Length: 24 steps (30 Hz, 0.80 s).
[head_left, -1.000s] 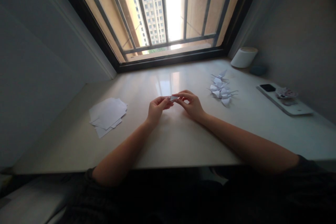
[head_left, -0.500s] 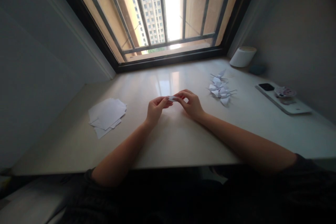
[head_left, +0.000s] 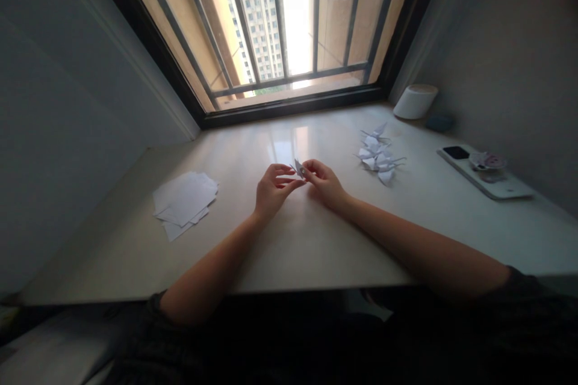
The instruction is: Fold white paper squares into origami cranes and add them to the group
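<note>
Over the middle of the white tabletop, my right hand (head_left: 329, 183) pinches a small folded piece of white paper (head_left: 298, 167) between thumb and fingers. The paper stands up with a pointed tip. Just left of it is my left hand (head_left: 271, 188), its fingers apart and its thumb reaching under the paper toward my right fingertips. Whether the left thumb touches the paper is hard to tell. Several folded paper cranes (head_left: 379, 155) lie heaped to the right of my hands. To the left rests a loose stack of white paper sheets (head_left: 186, 197).
A phone (head_left: 501, 183) with a round grip on its back lies at the right of the tabletop (head_left: 289, 252). Behind it, by the wall, are a white cylindrical object (head_left: 415, 102) and a dark rounded object (head_left: 439, 123). A barred window (head_left: 289, 109) borders the far edge.
My left fingers have released the folded paper and spread apart. The paper has turned from lying flat between both hands to pointing upward in my right hand.
</note>
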Motion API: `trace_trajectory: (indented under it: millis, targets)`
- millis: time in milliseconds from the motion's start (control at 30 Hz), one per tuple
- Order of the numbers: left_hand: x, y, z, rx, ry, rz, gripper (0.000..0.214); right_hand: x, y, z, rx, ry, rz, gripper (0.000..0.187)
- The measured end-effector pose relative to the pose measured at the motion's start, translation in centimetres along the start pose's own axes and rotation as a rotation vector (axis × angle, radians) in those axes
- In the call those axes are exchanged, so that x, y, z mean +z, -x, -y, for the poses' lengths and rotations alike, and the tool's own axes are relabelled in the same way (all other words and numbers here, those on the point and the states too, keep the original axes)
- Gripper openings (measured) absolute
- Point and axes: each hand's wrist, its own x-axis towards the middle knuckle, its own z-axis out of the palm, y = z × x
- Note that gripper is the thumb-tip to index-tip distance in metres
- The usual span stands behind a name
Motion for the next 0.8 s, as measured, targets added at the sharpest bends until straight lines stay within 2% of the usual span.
trace_trajectory:
  millis: [167,467,633,800]
  targets:
    - [0.0,0.5,-0.2,0.076,-0.099,0.017,0.037,0.7,0.2,-0.2,0.108,-0.209,0.049,0.032]
    - [0.4,0.8,-1.1,0.168,-0.194,-0.054,0.033,1.0,0.5,-0.2,0.147,-0.284,0.055,0.031]
    - [0.3,0.7,-0.8,0.198,-0.279,-0.121,0.030,1.1,0.6,0.1,0.196,-0.415,0.088,0.031]
    - [-0.1,0.5,-0.3,0.290,-0.328,-0.137,0.019,0.9,0.7,0.4,0.203,-0.406,0.110,0.033]
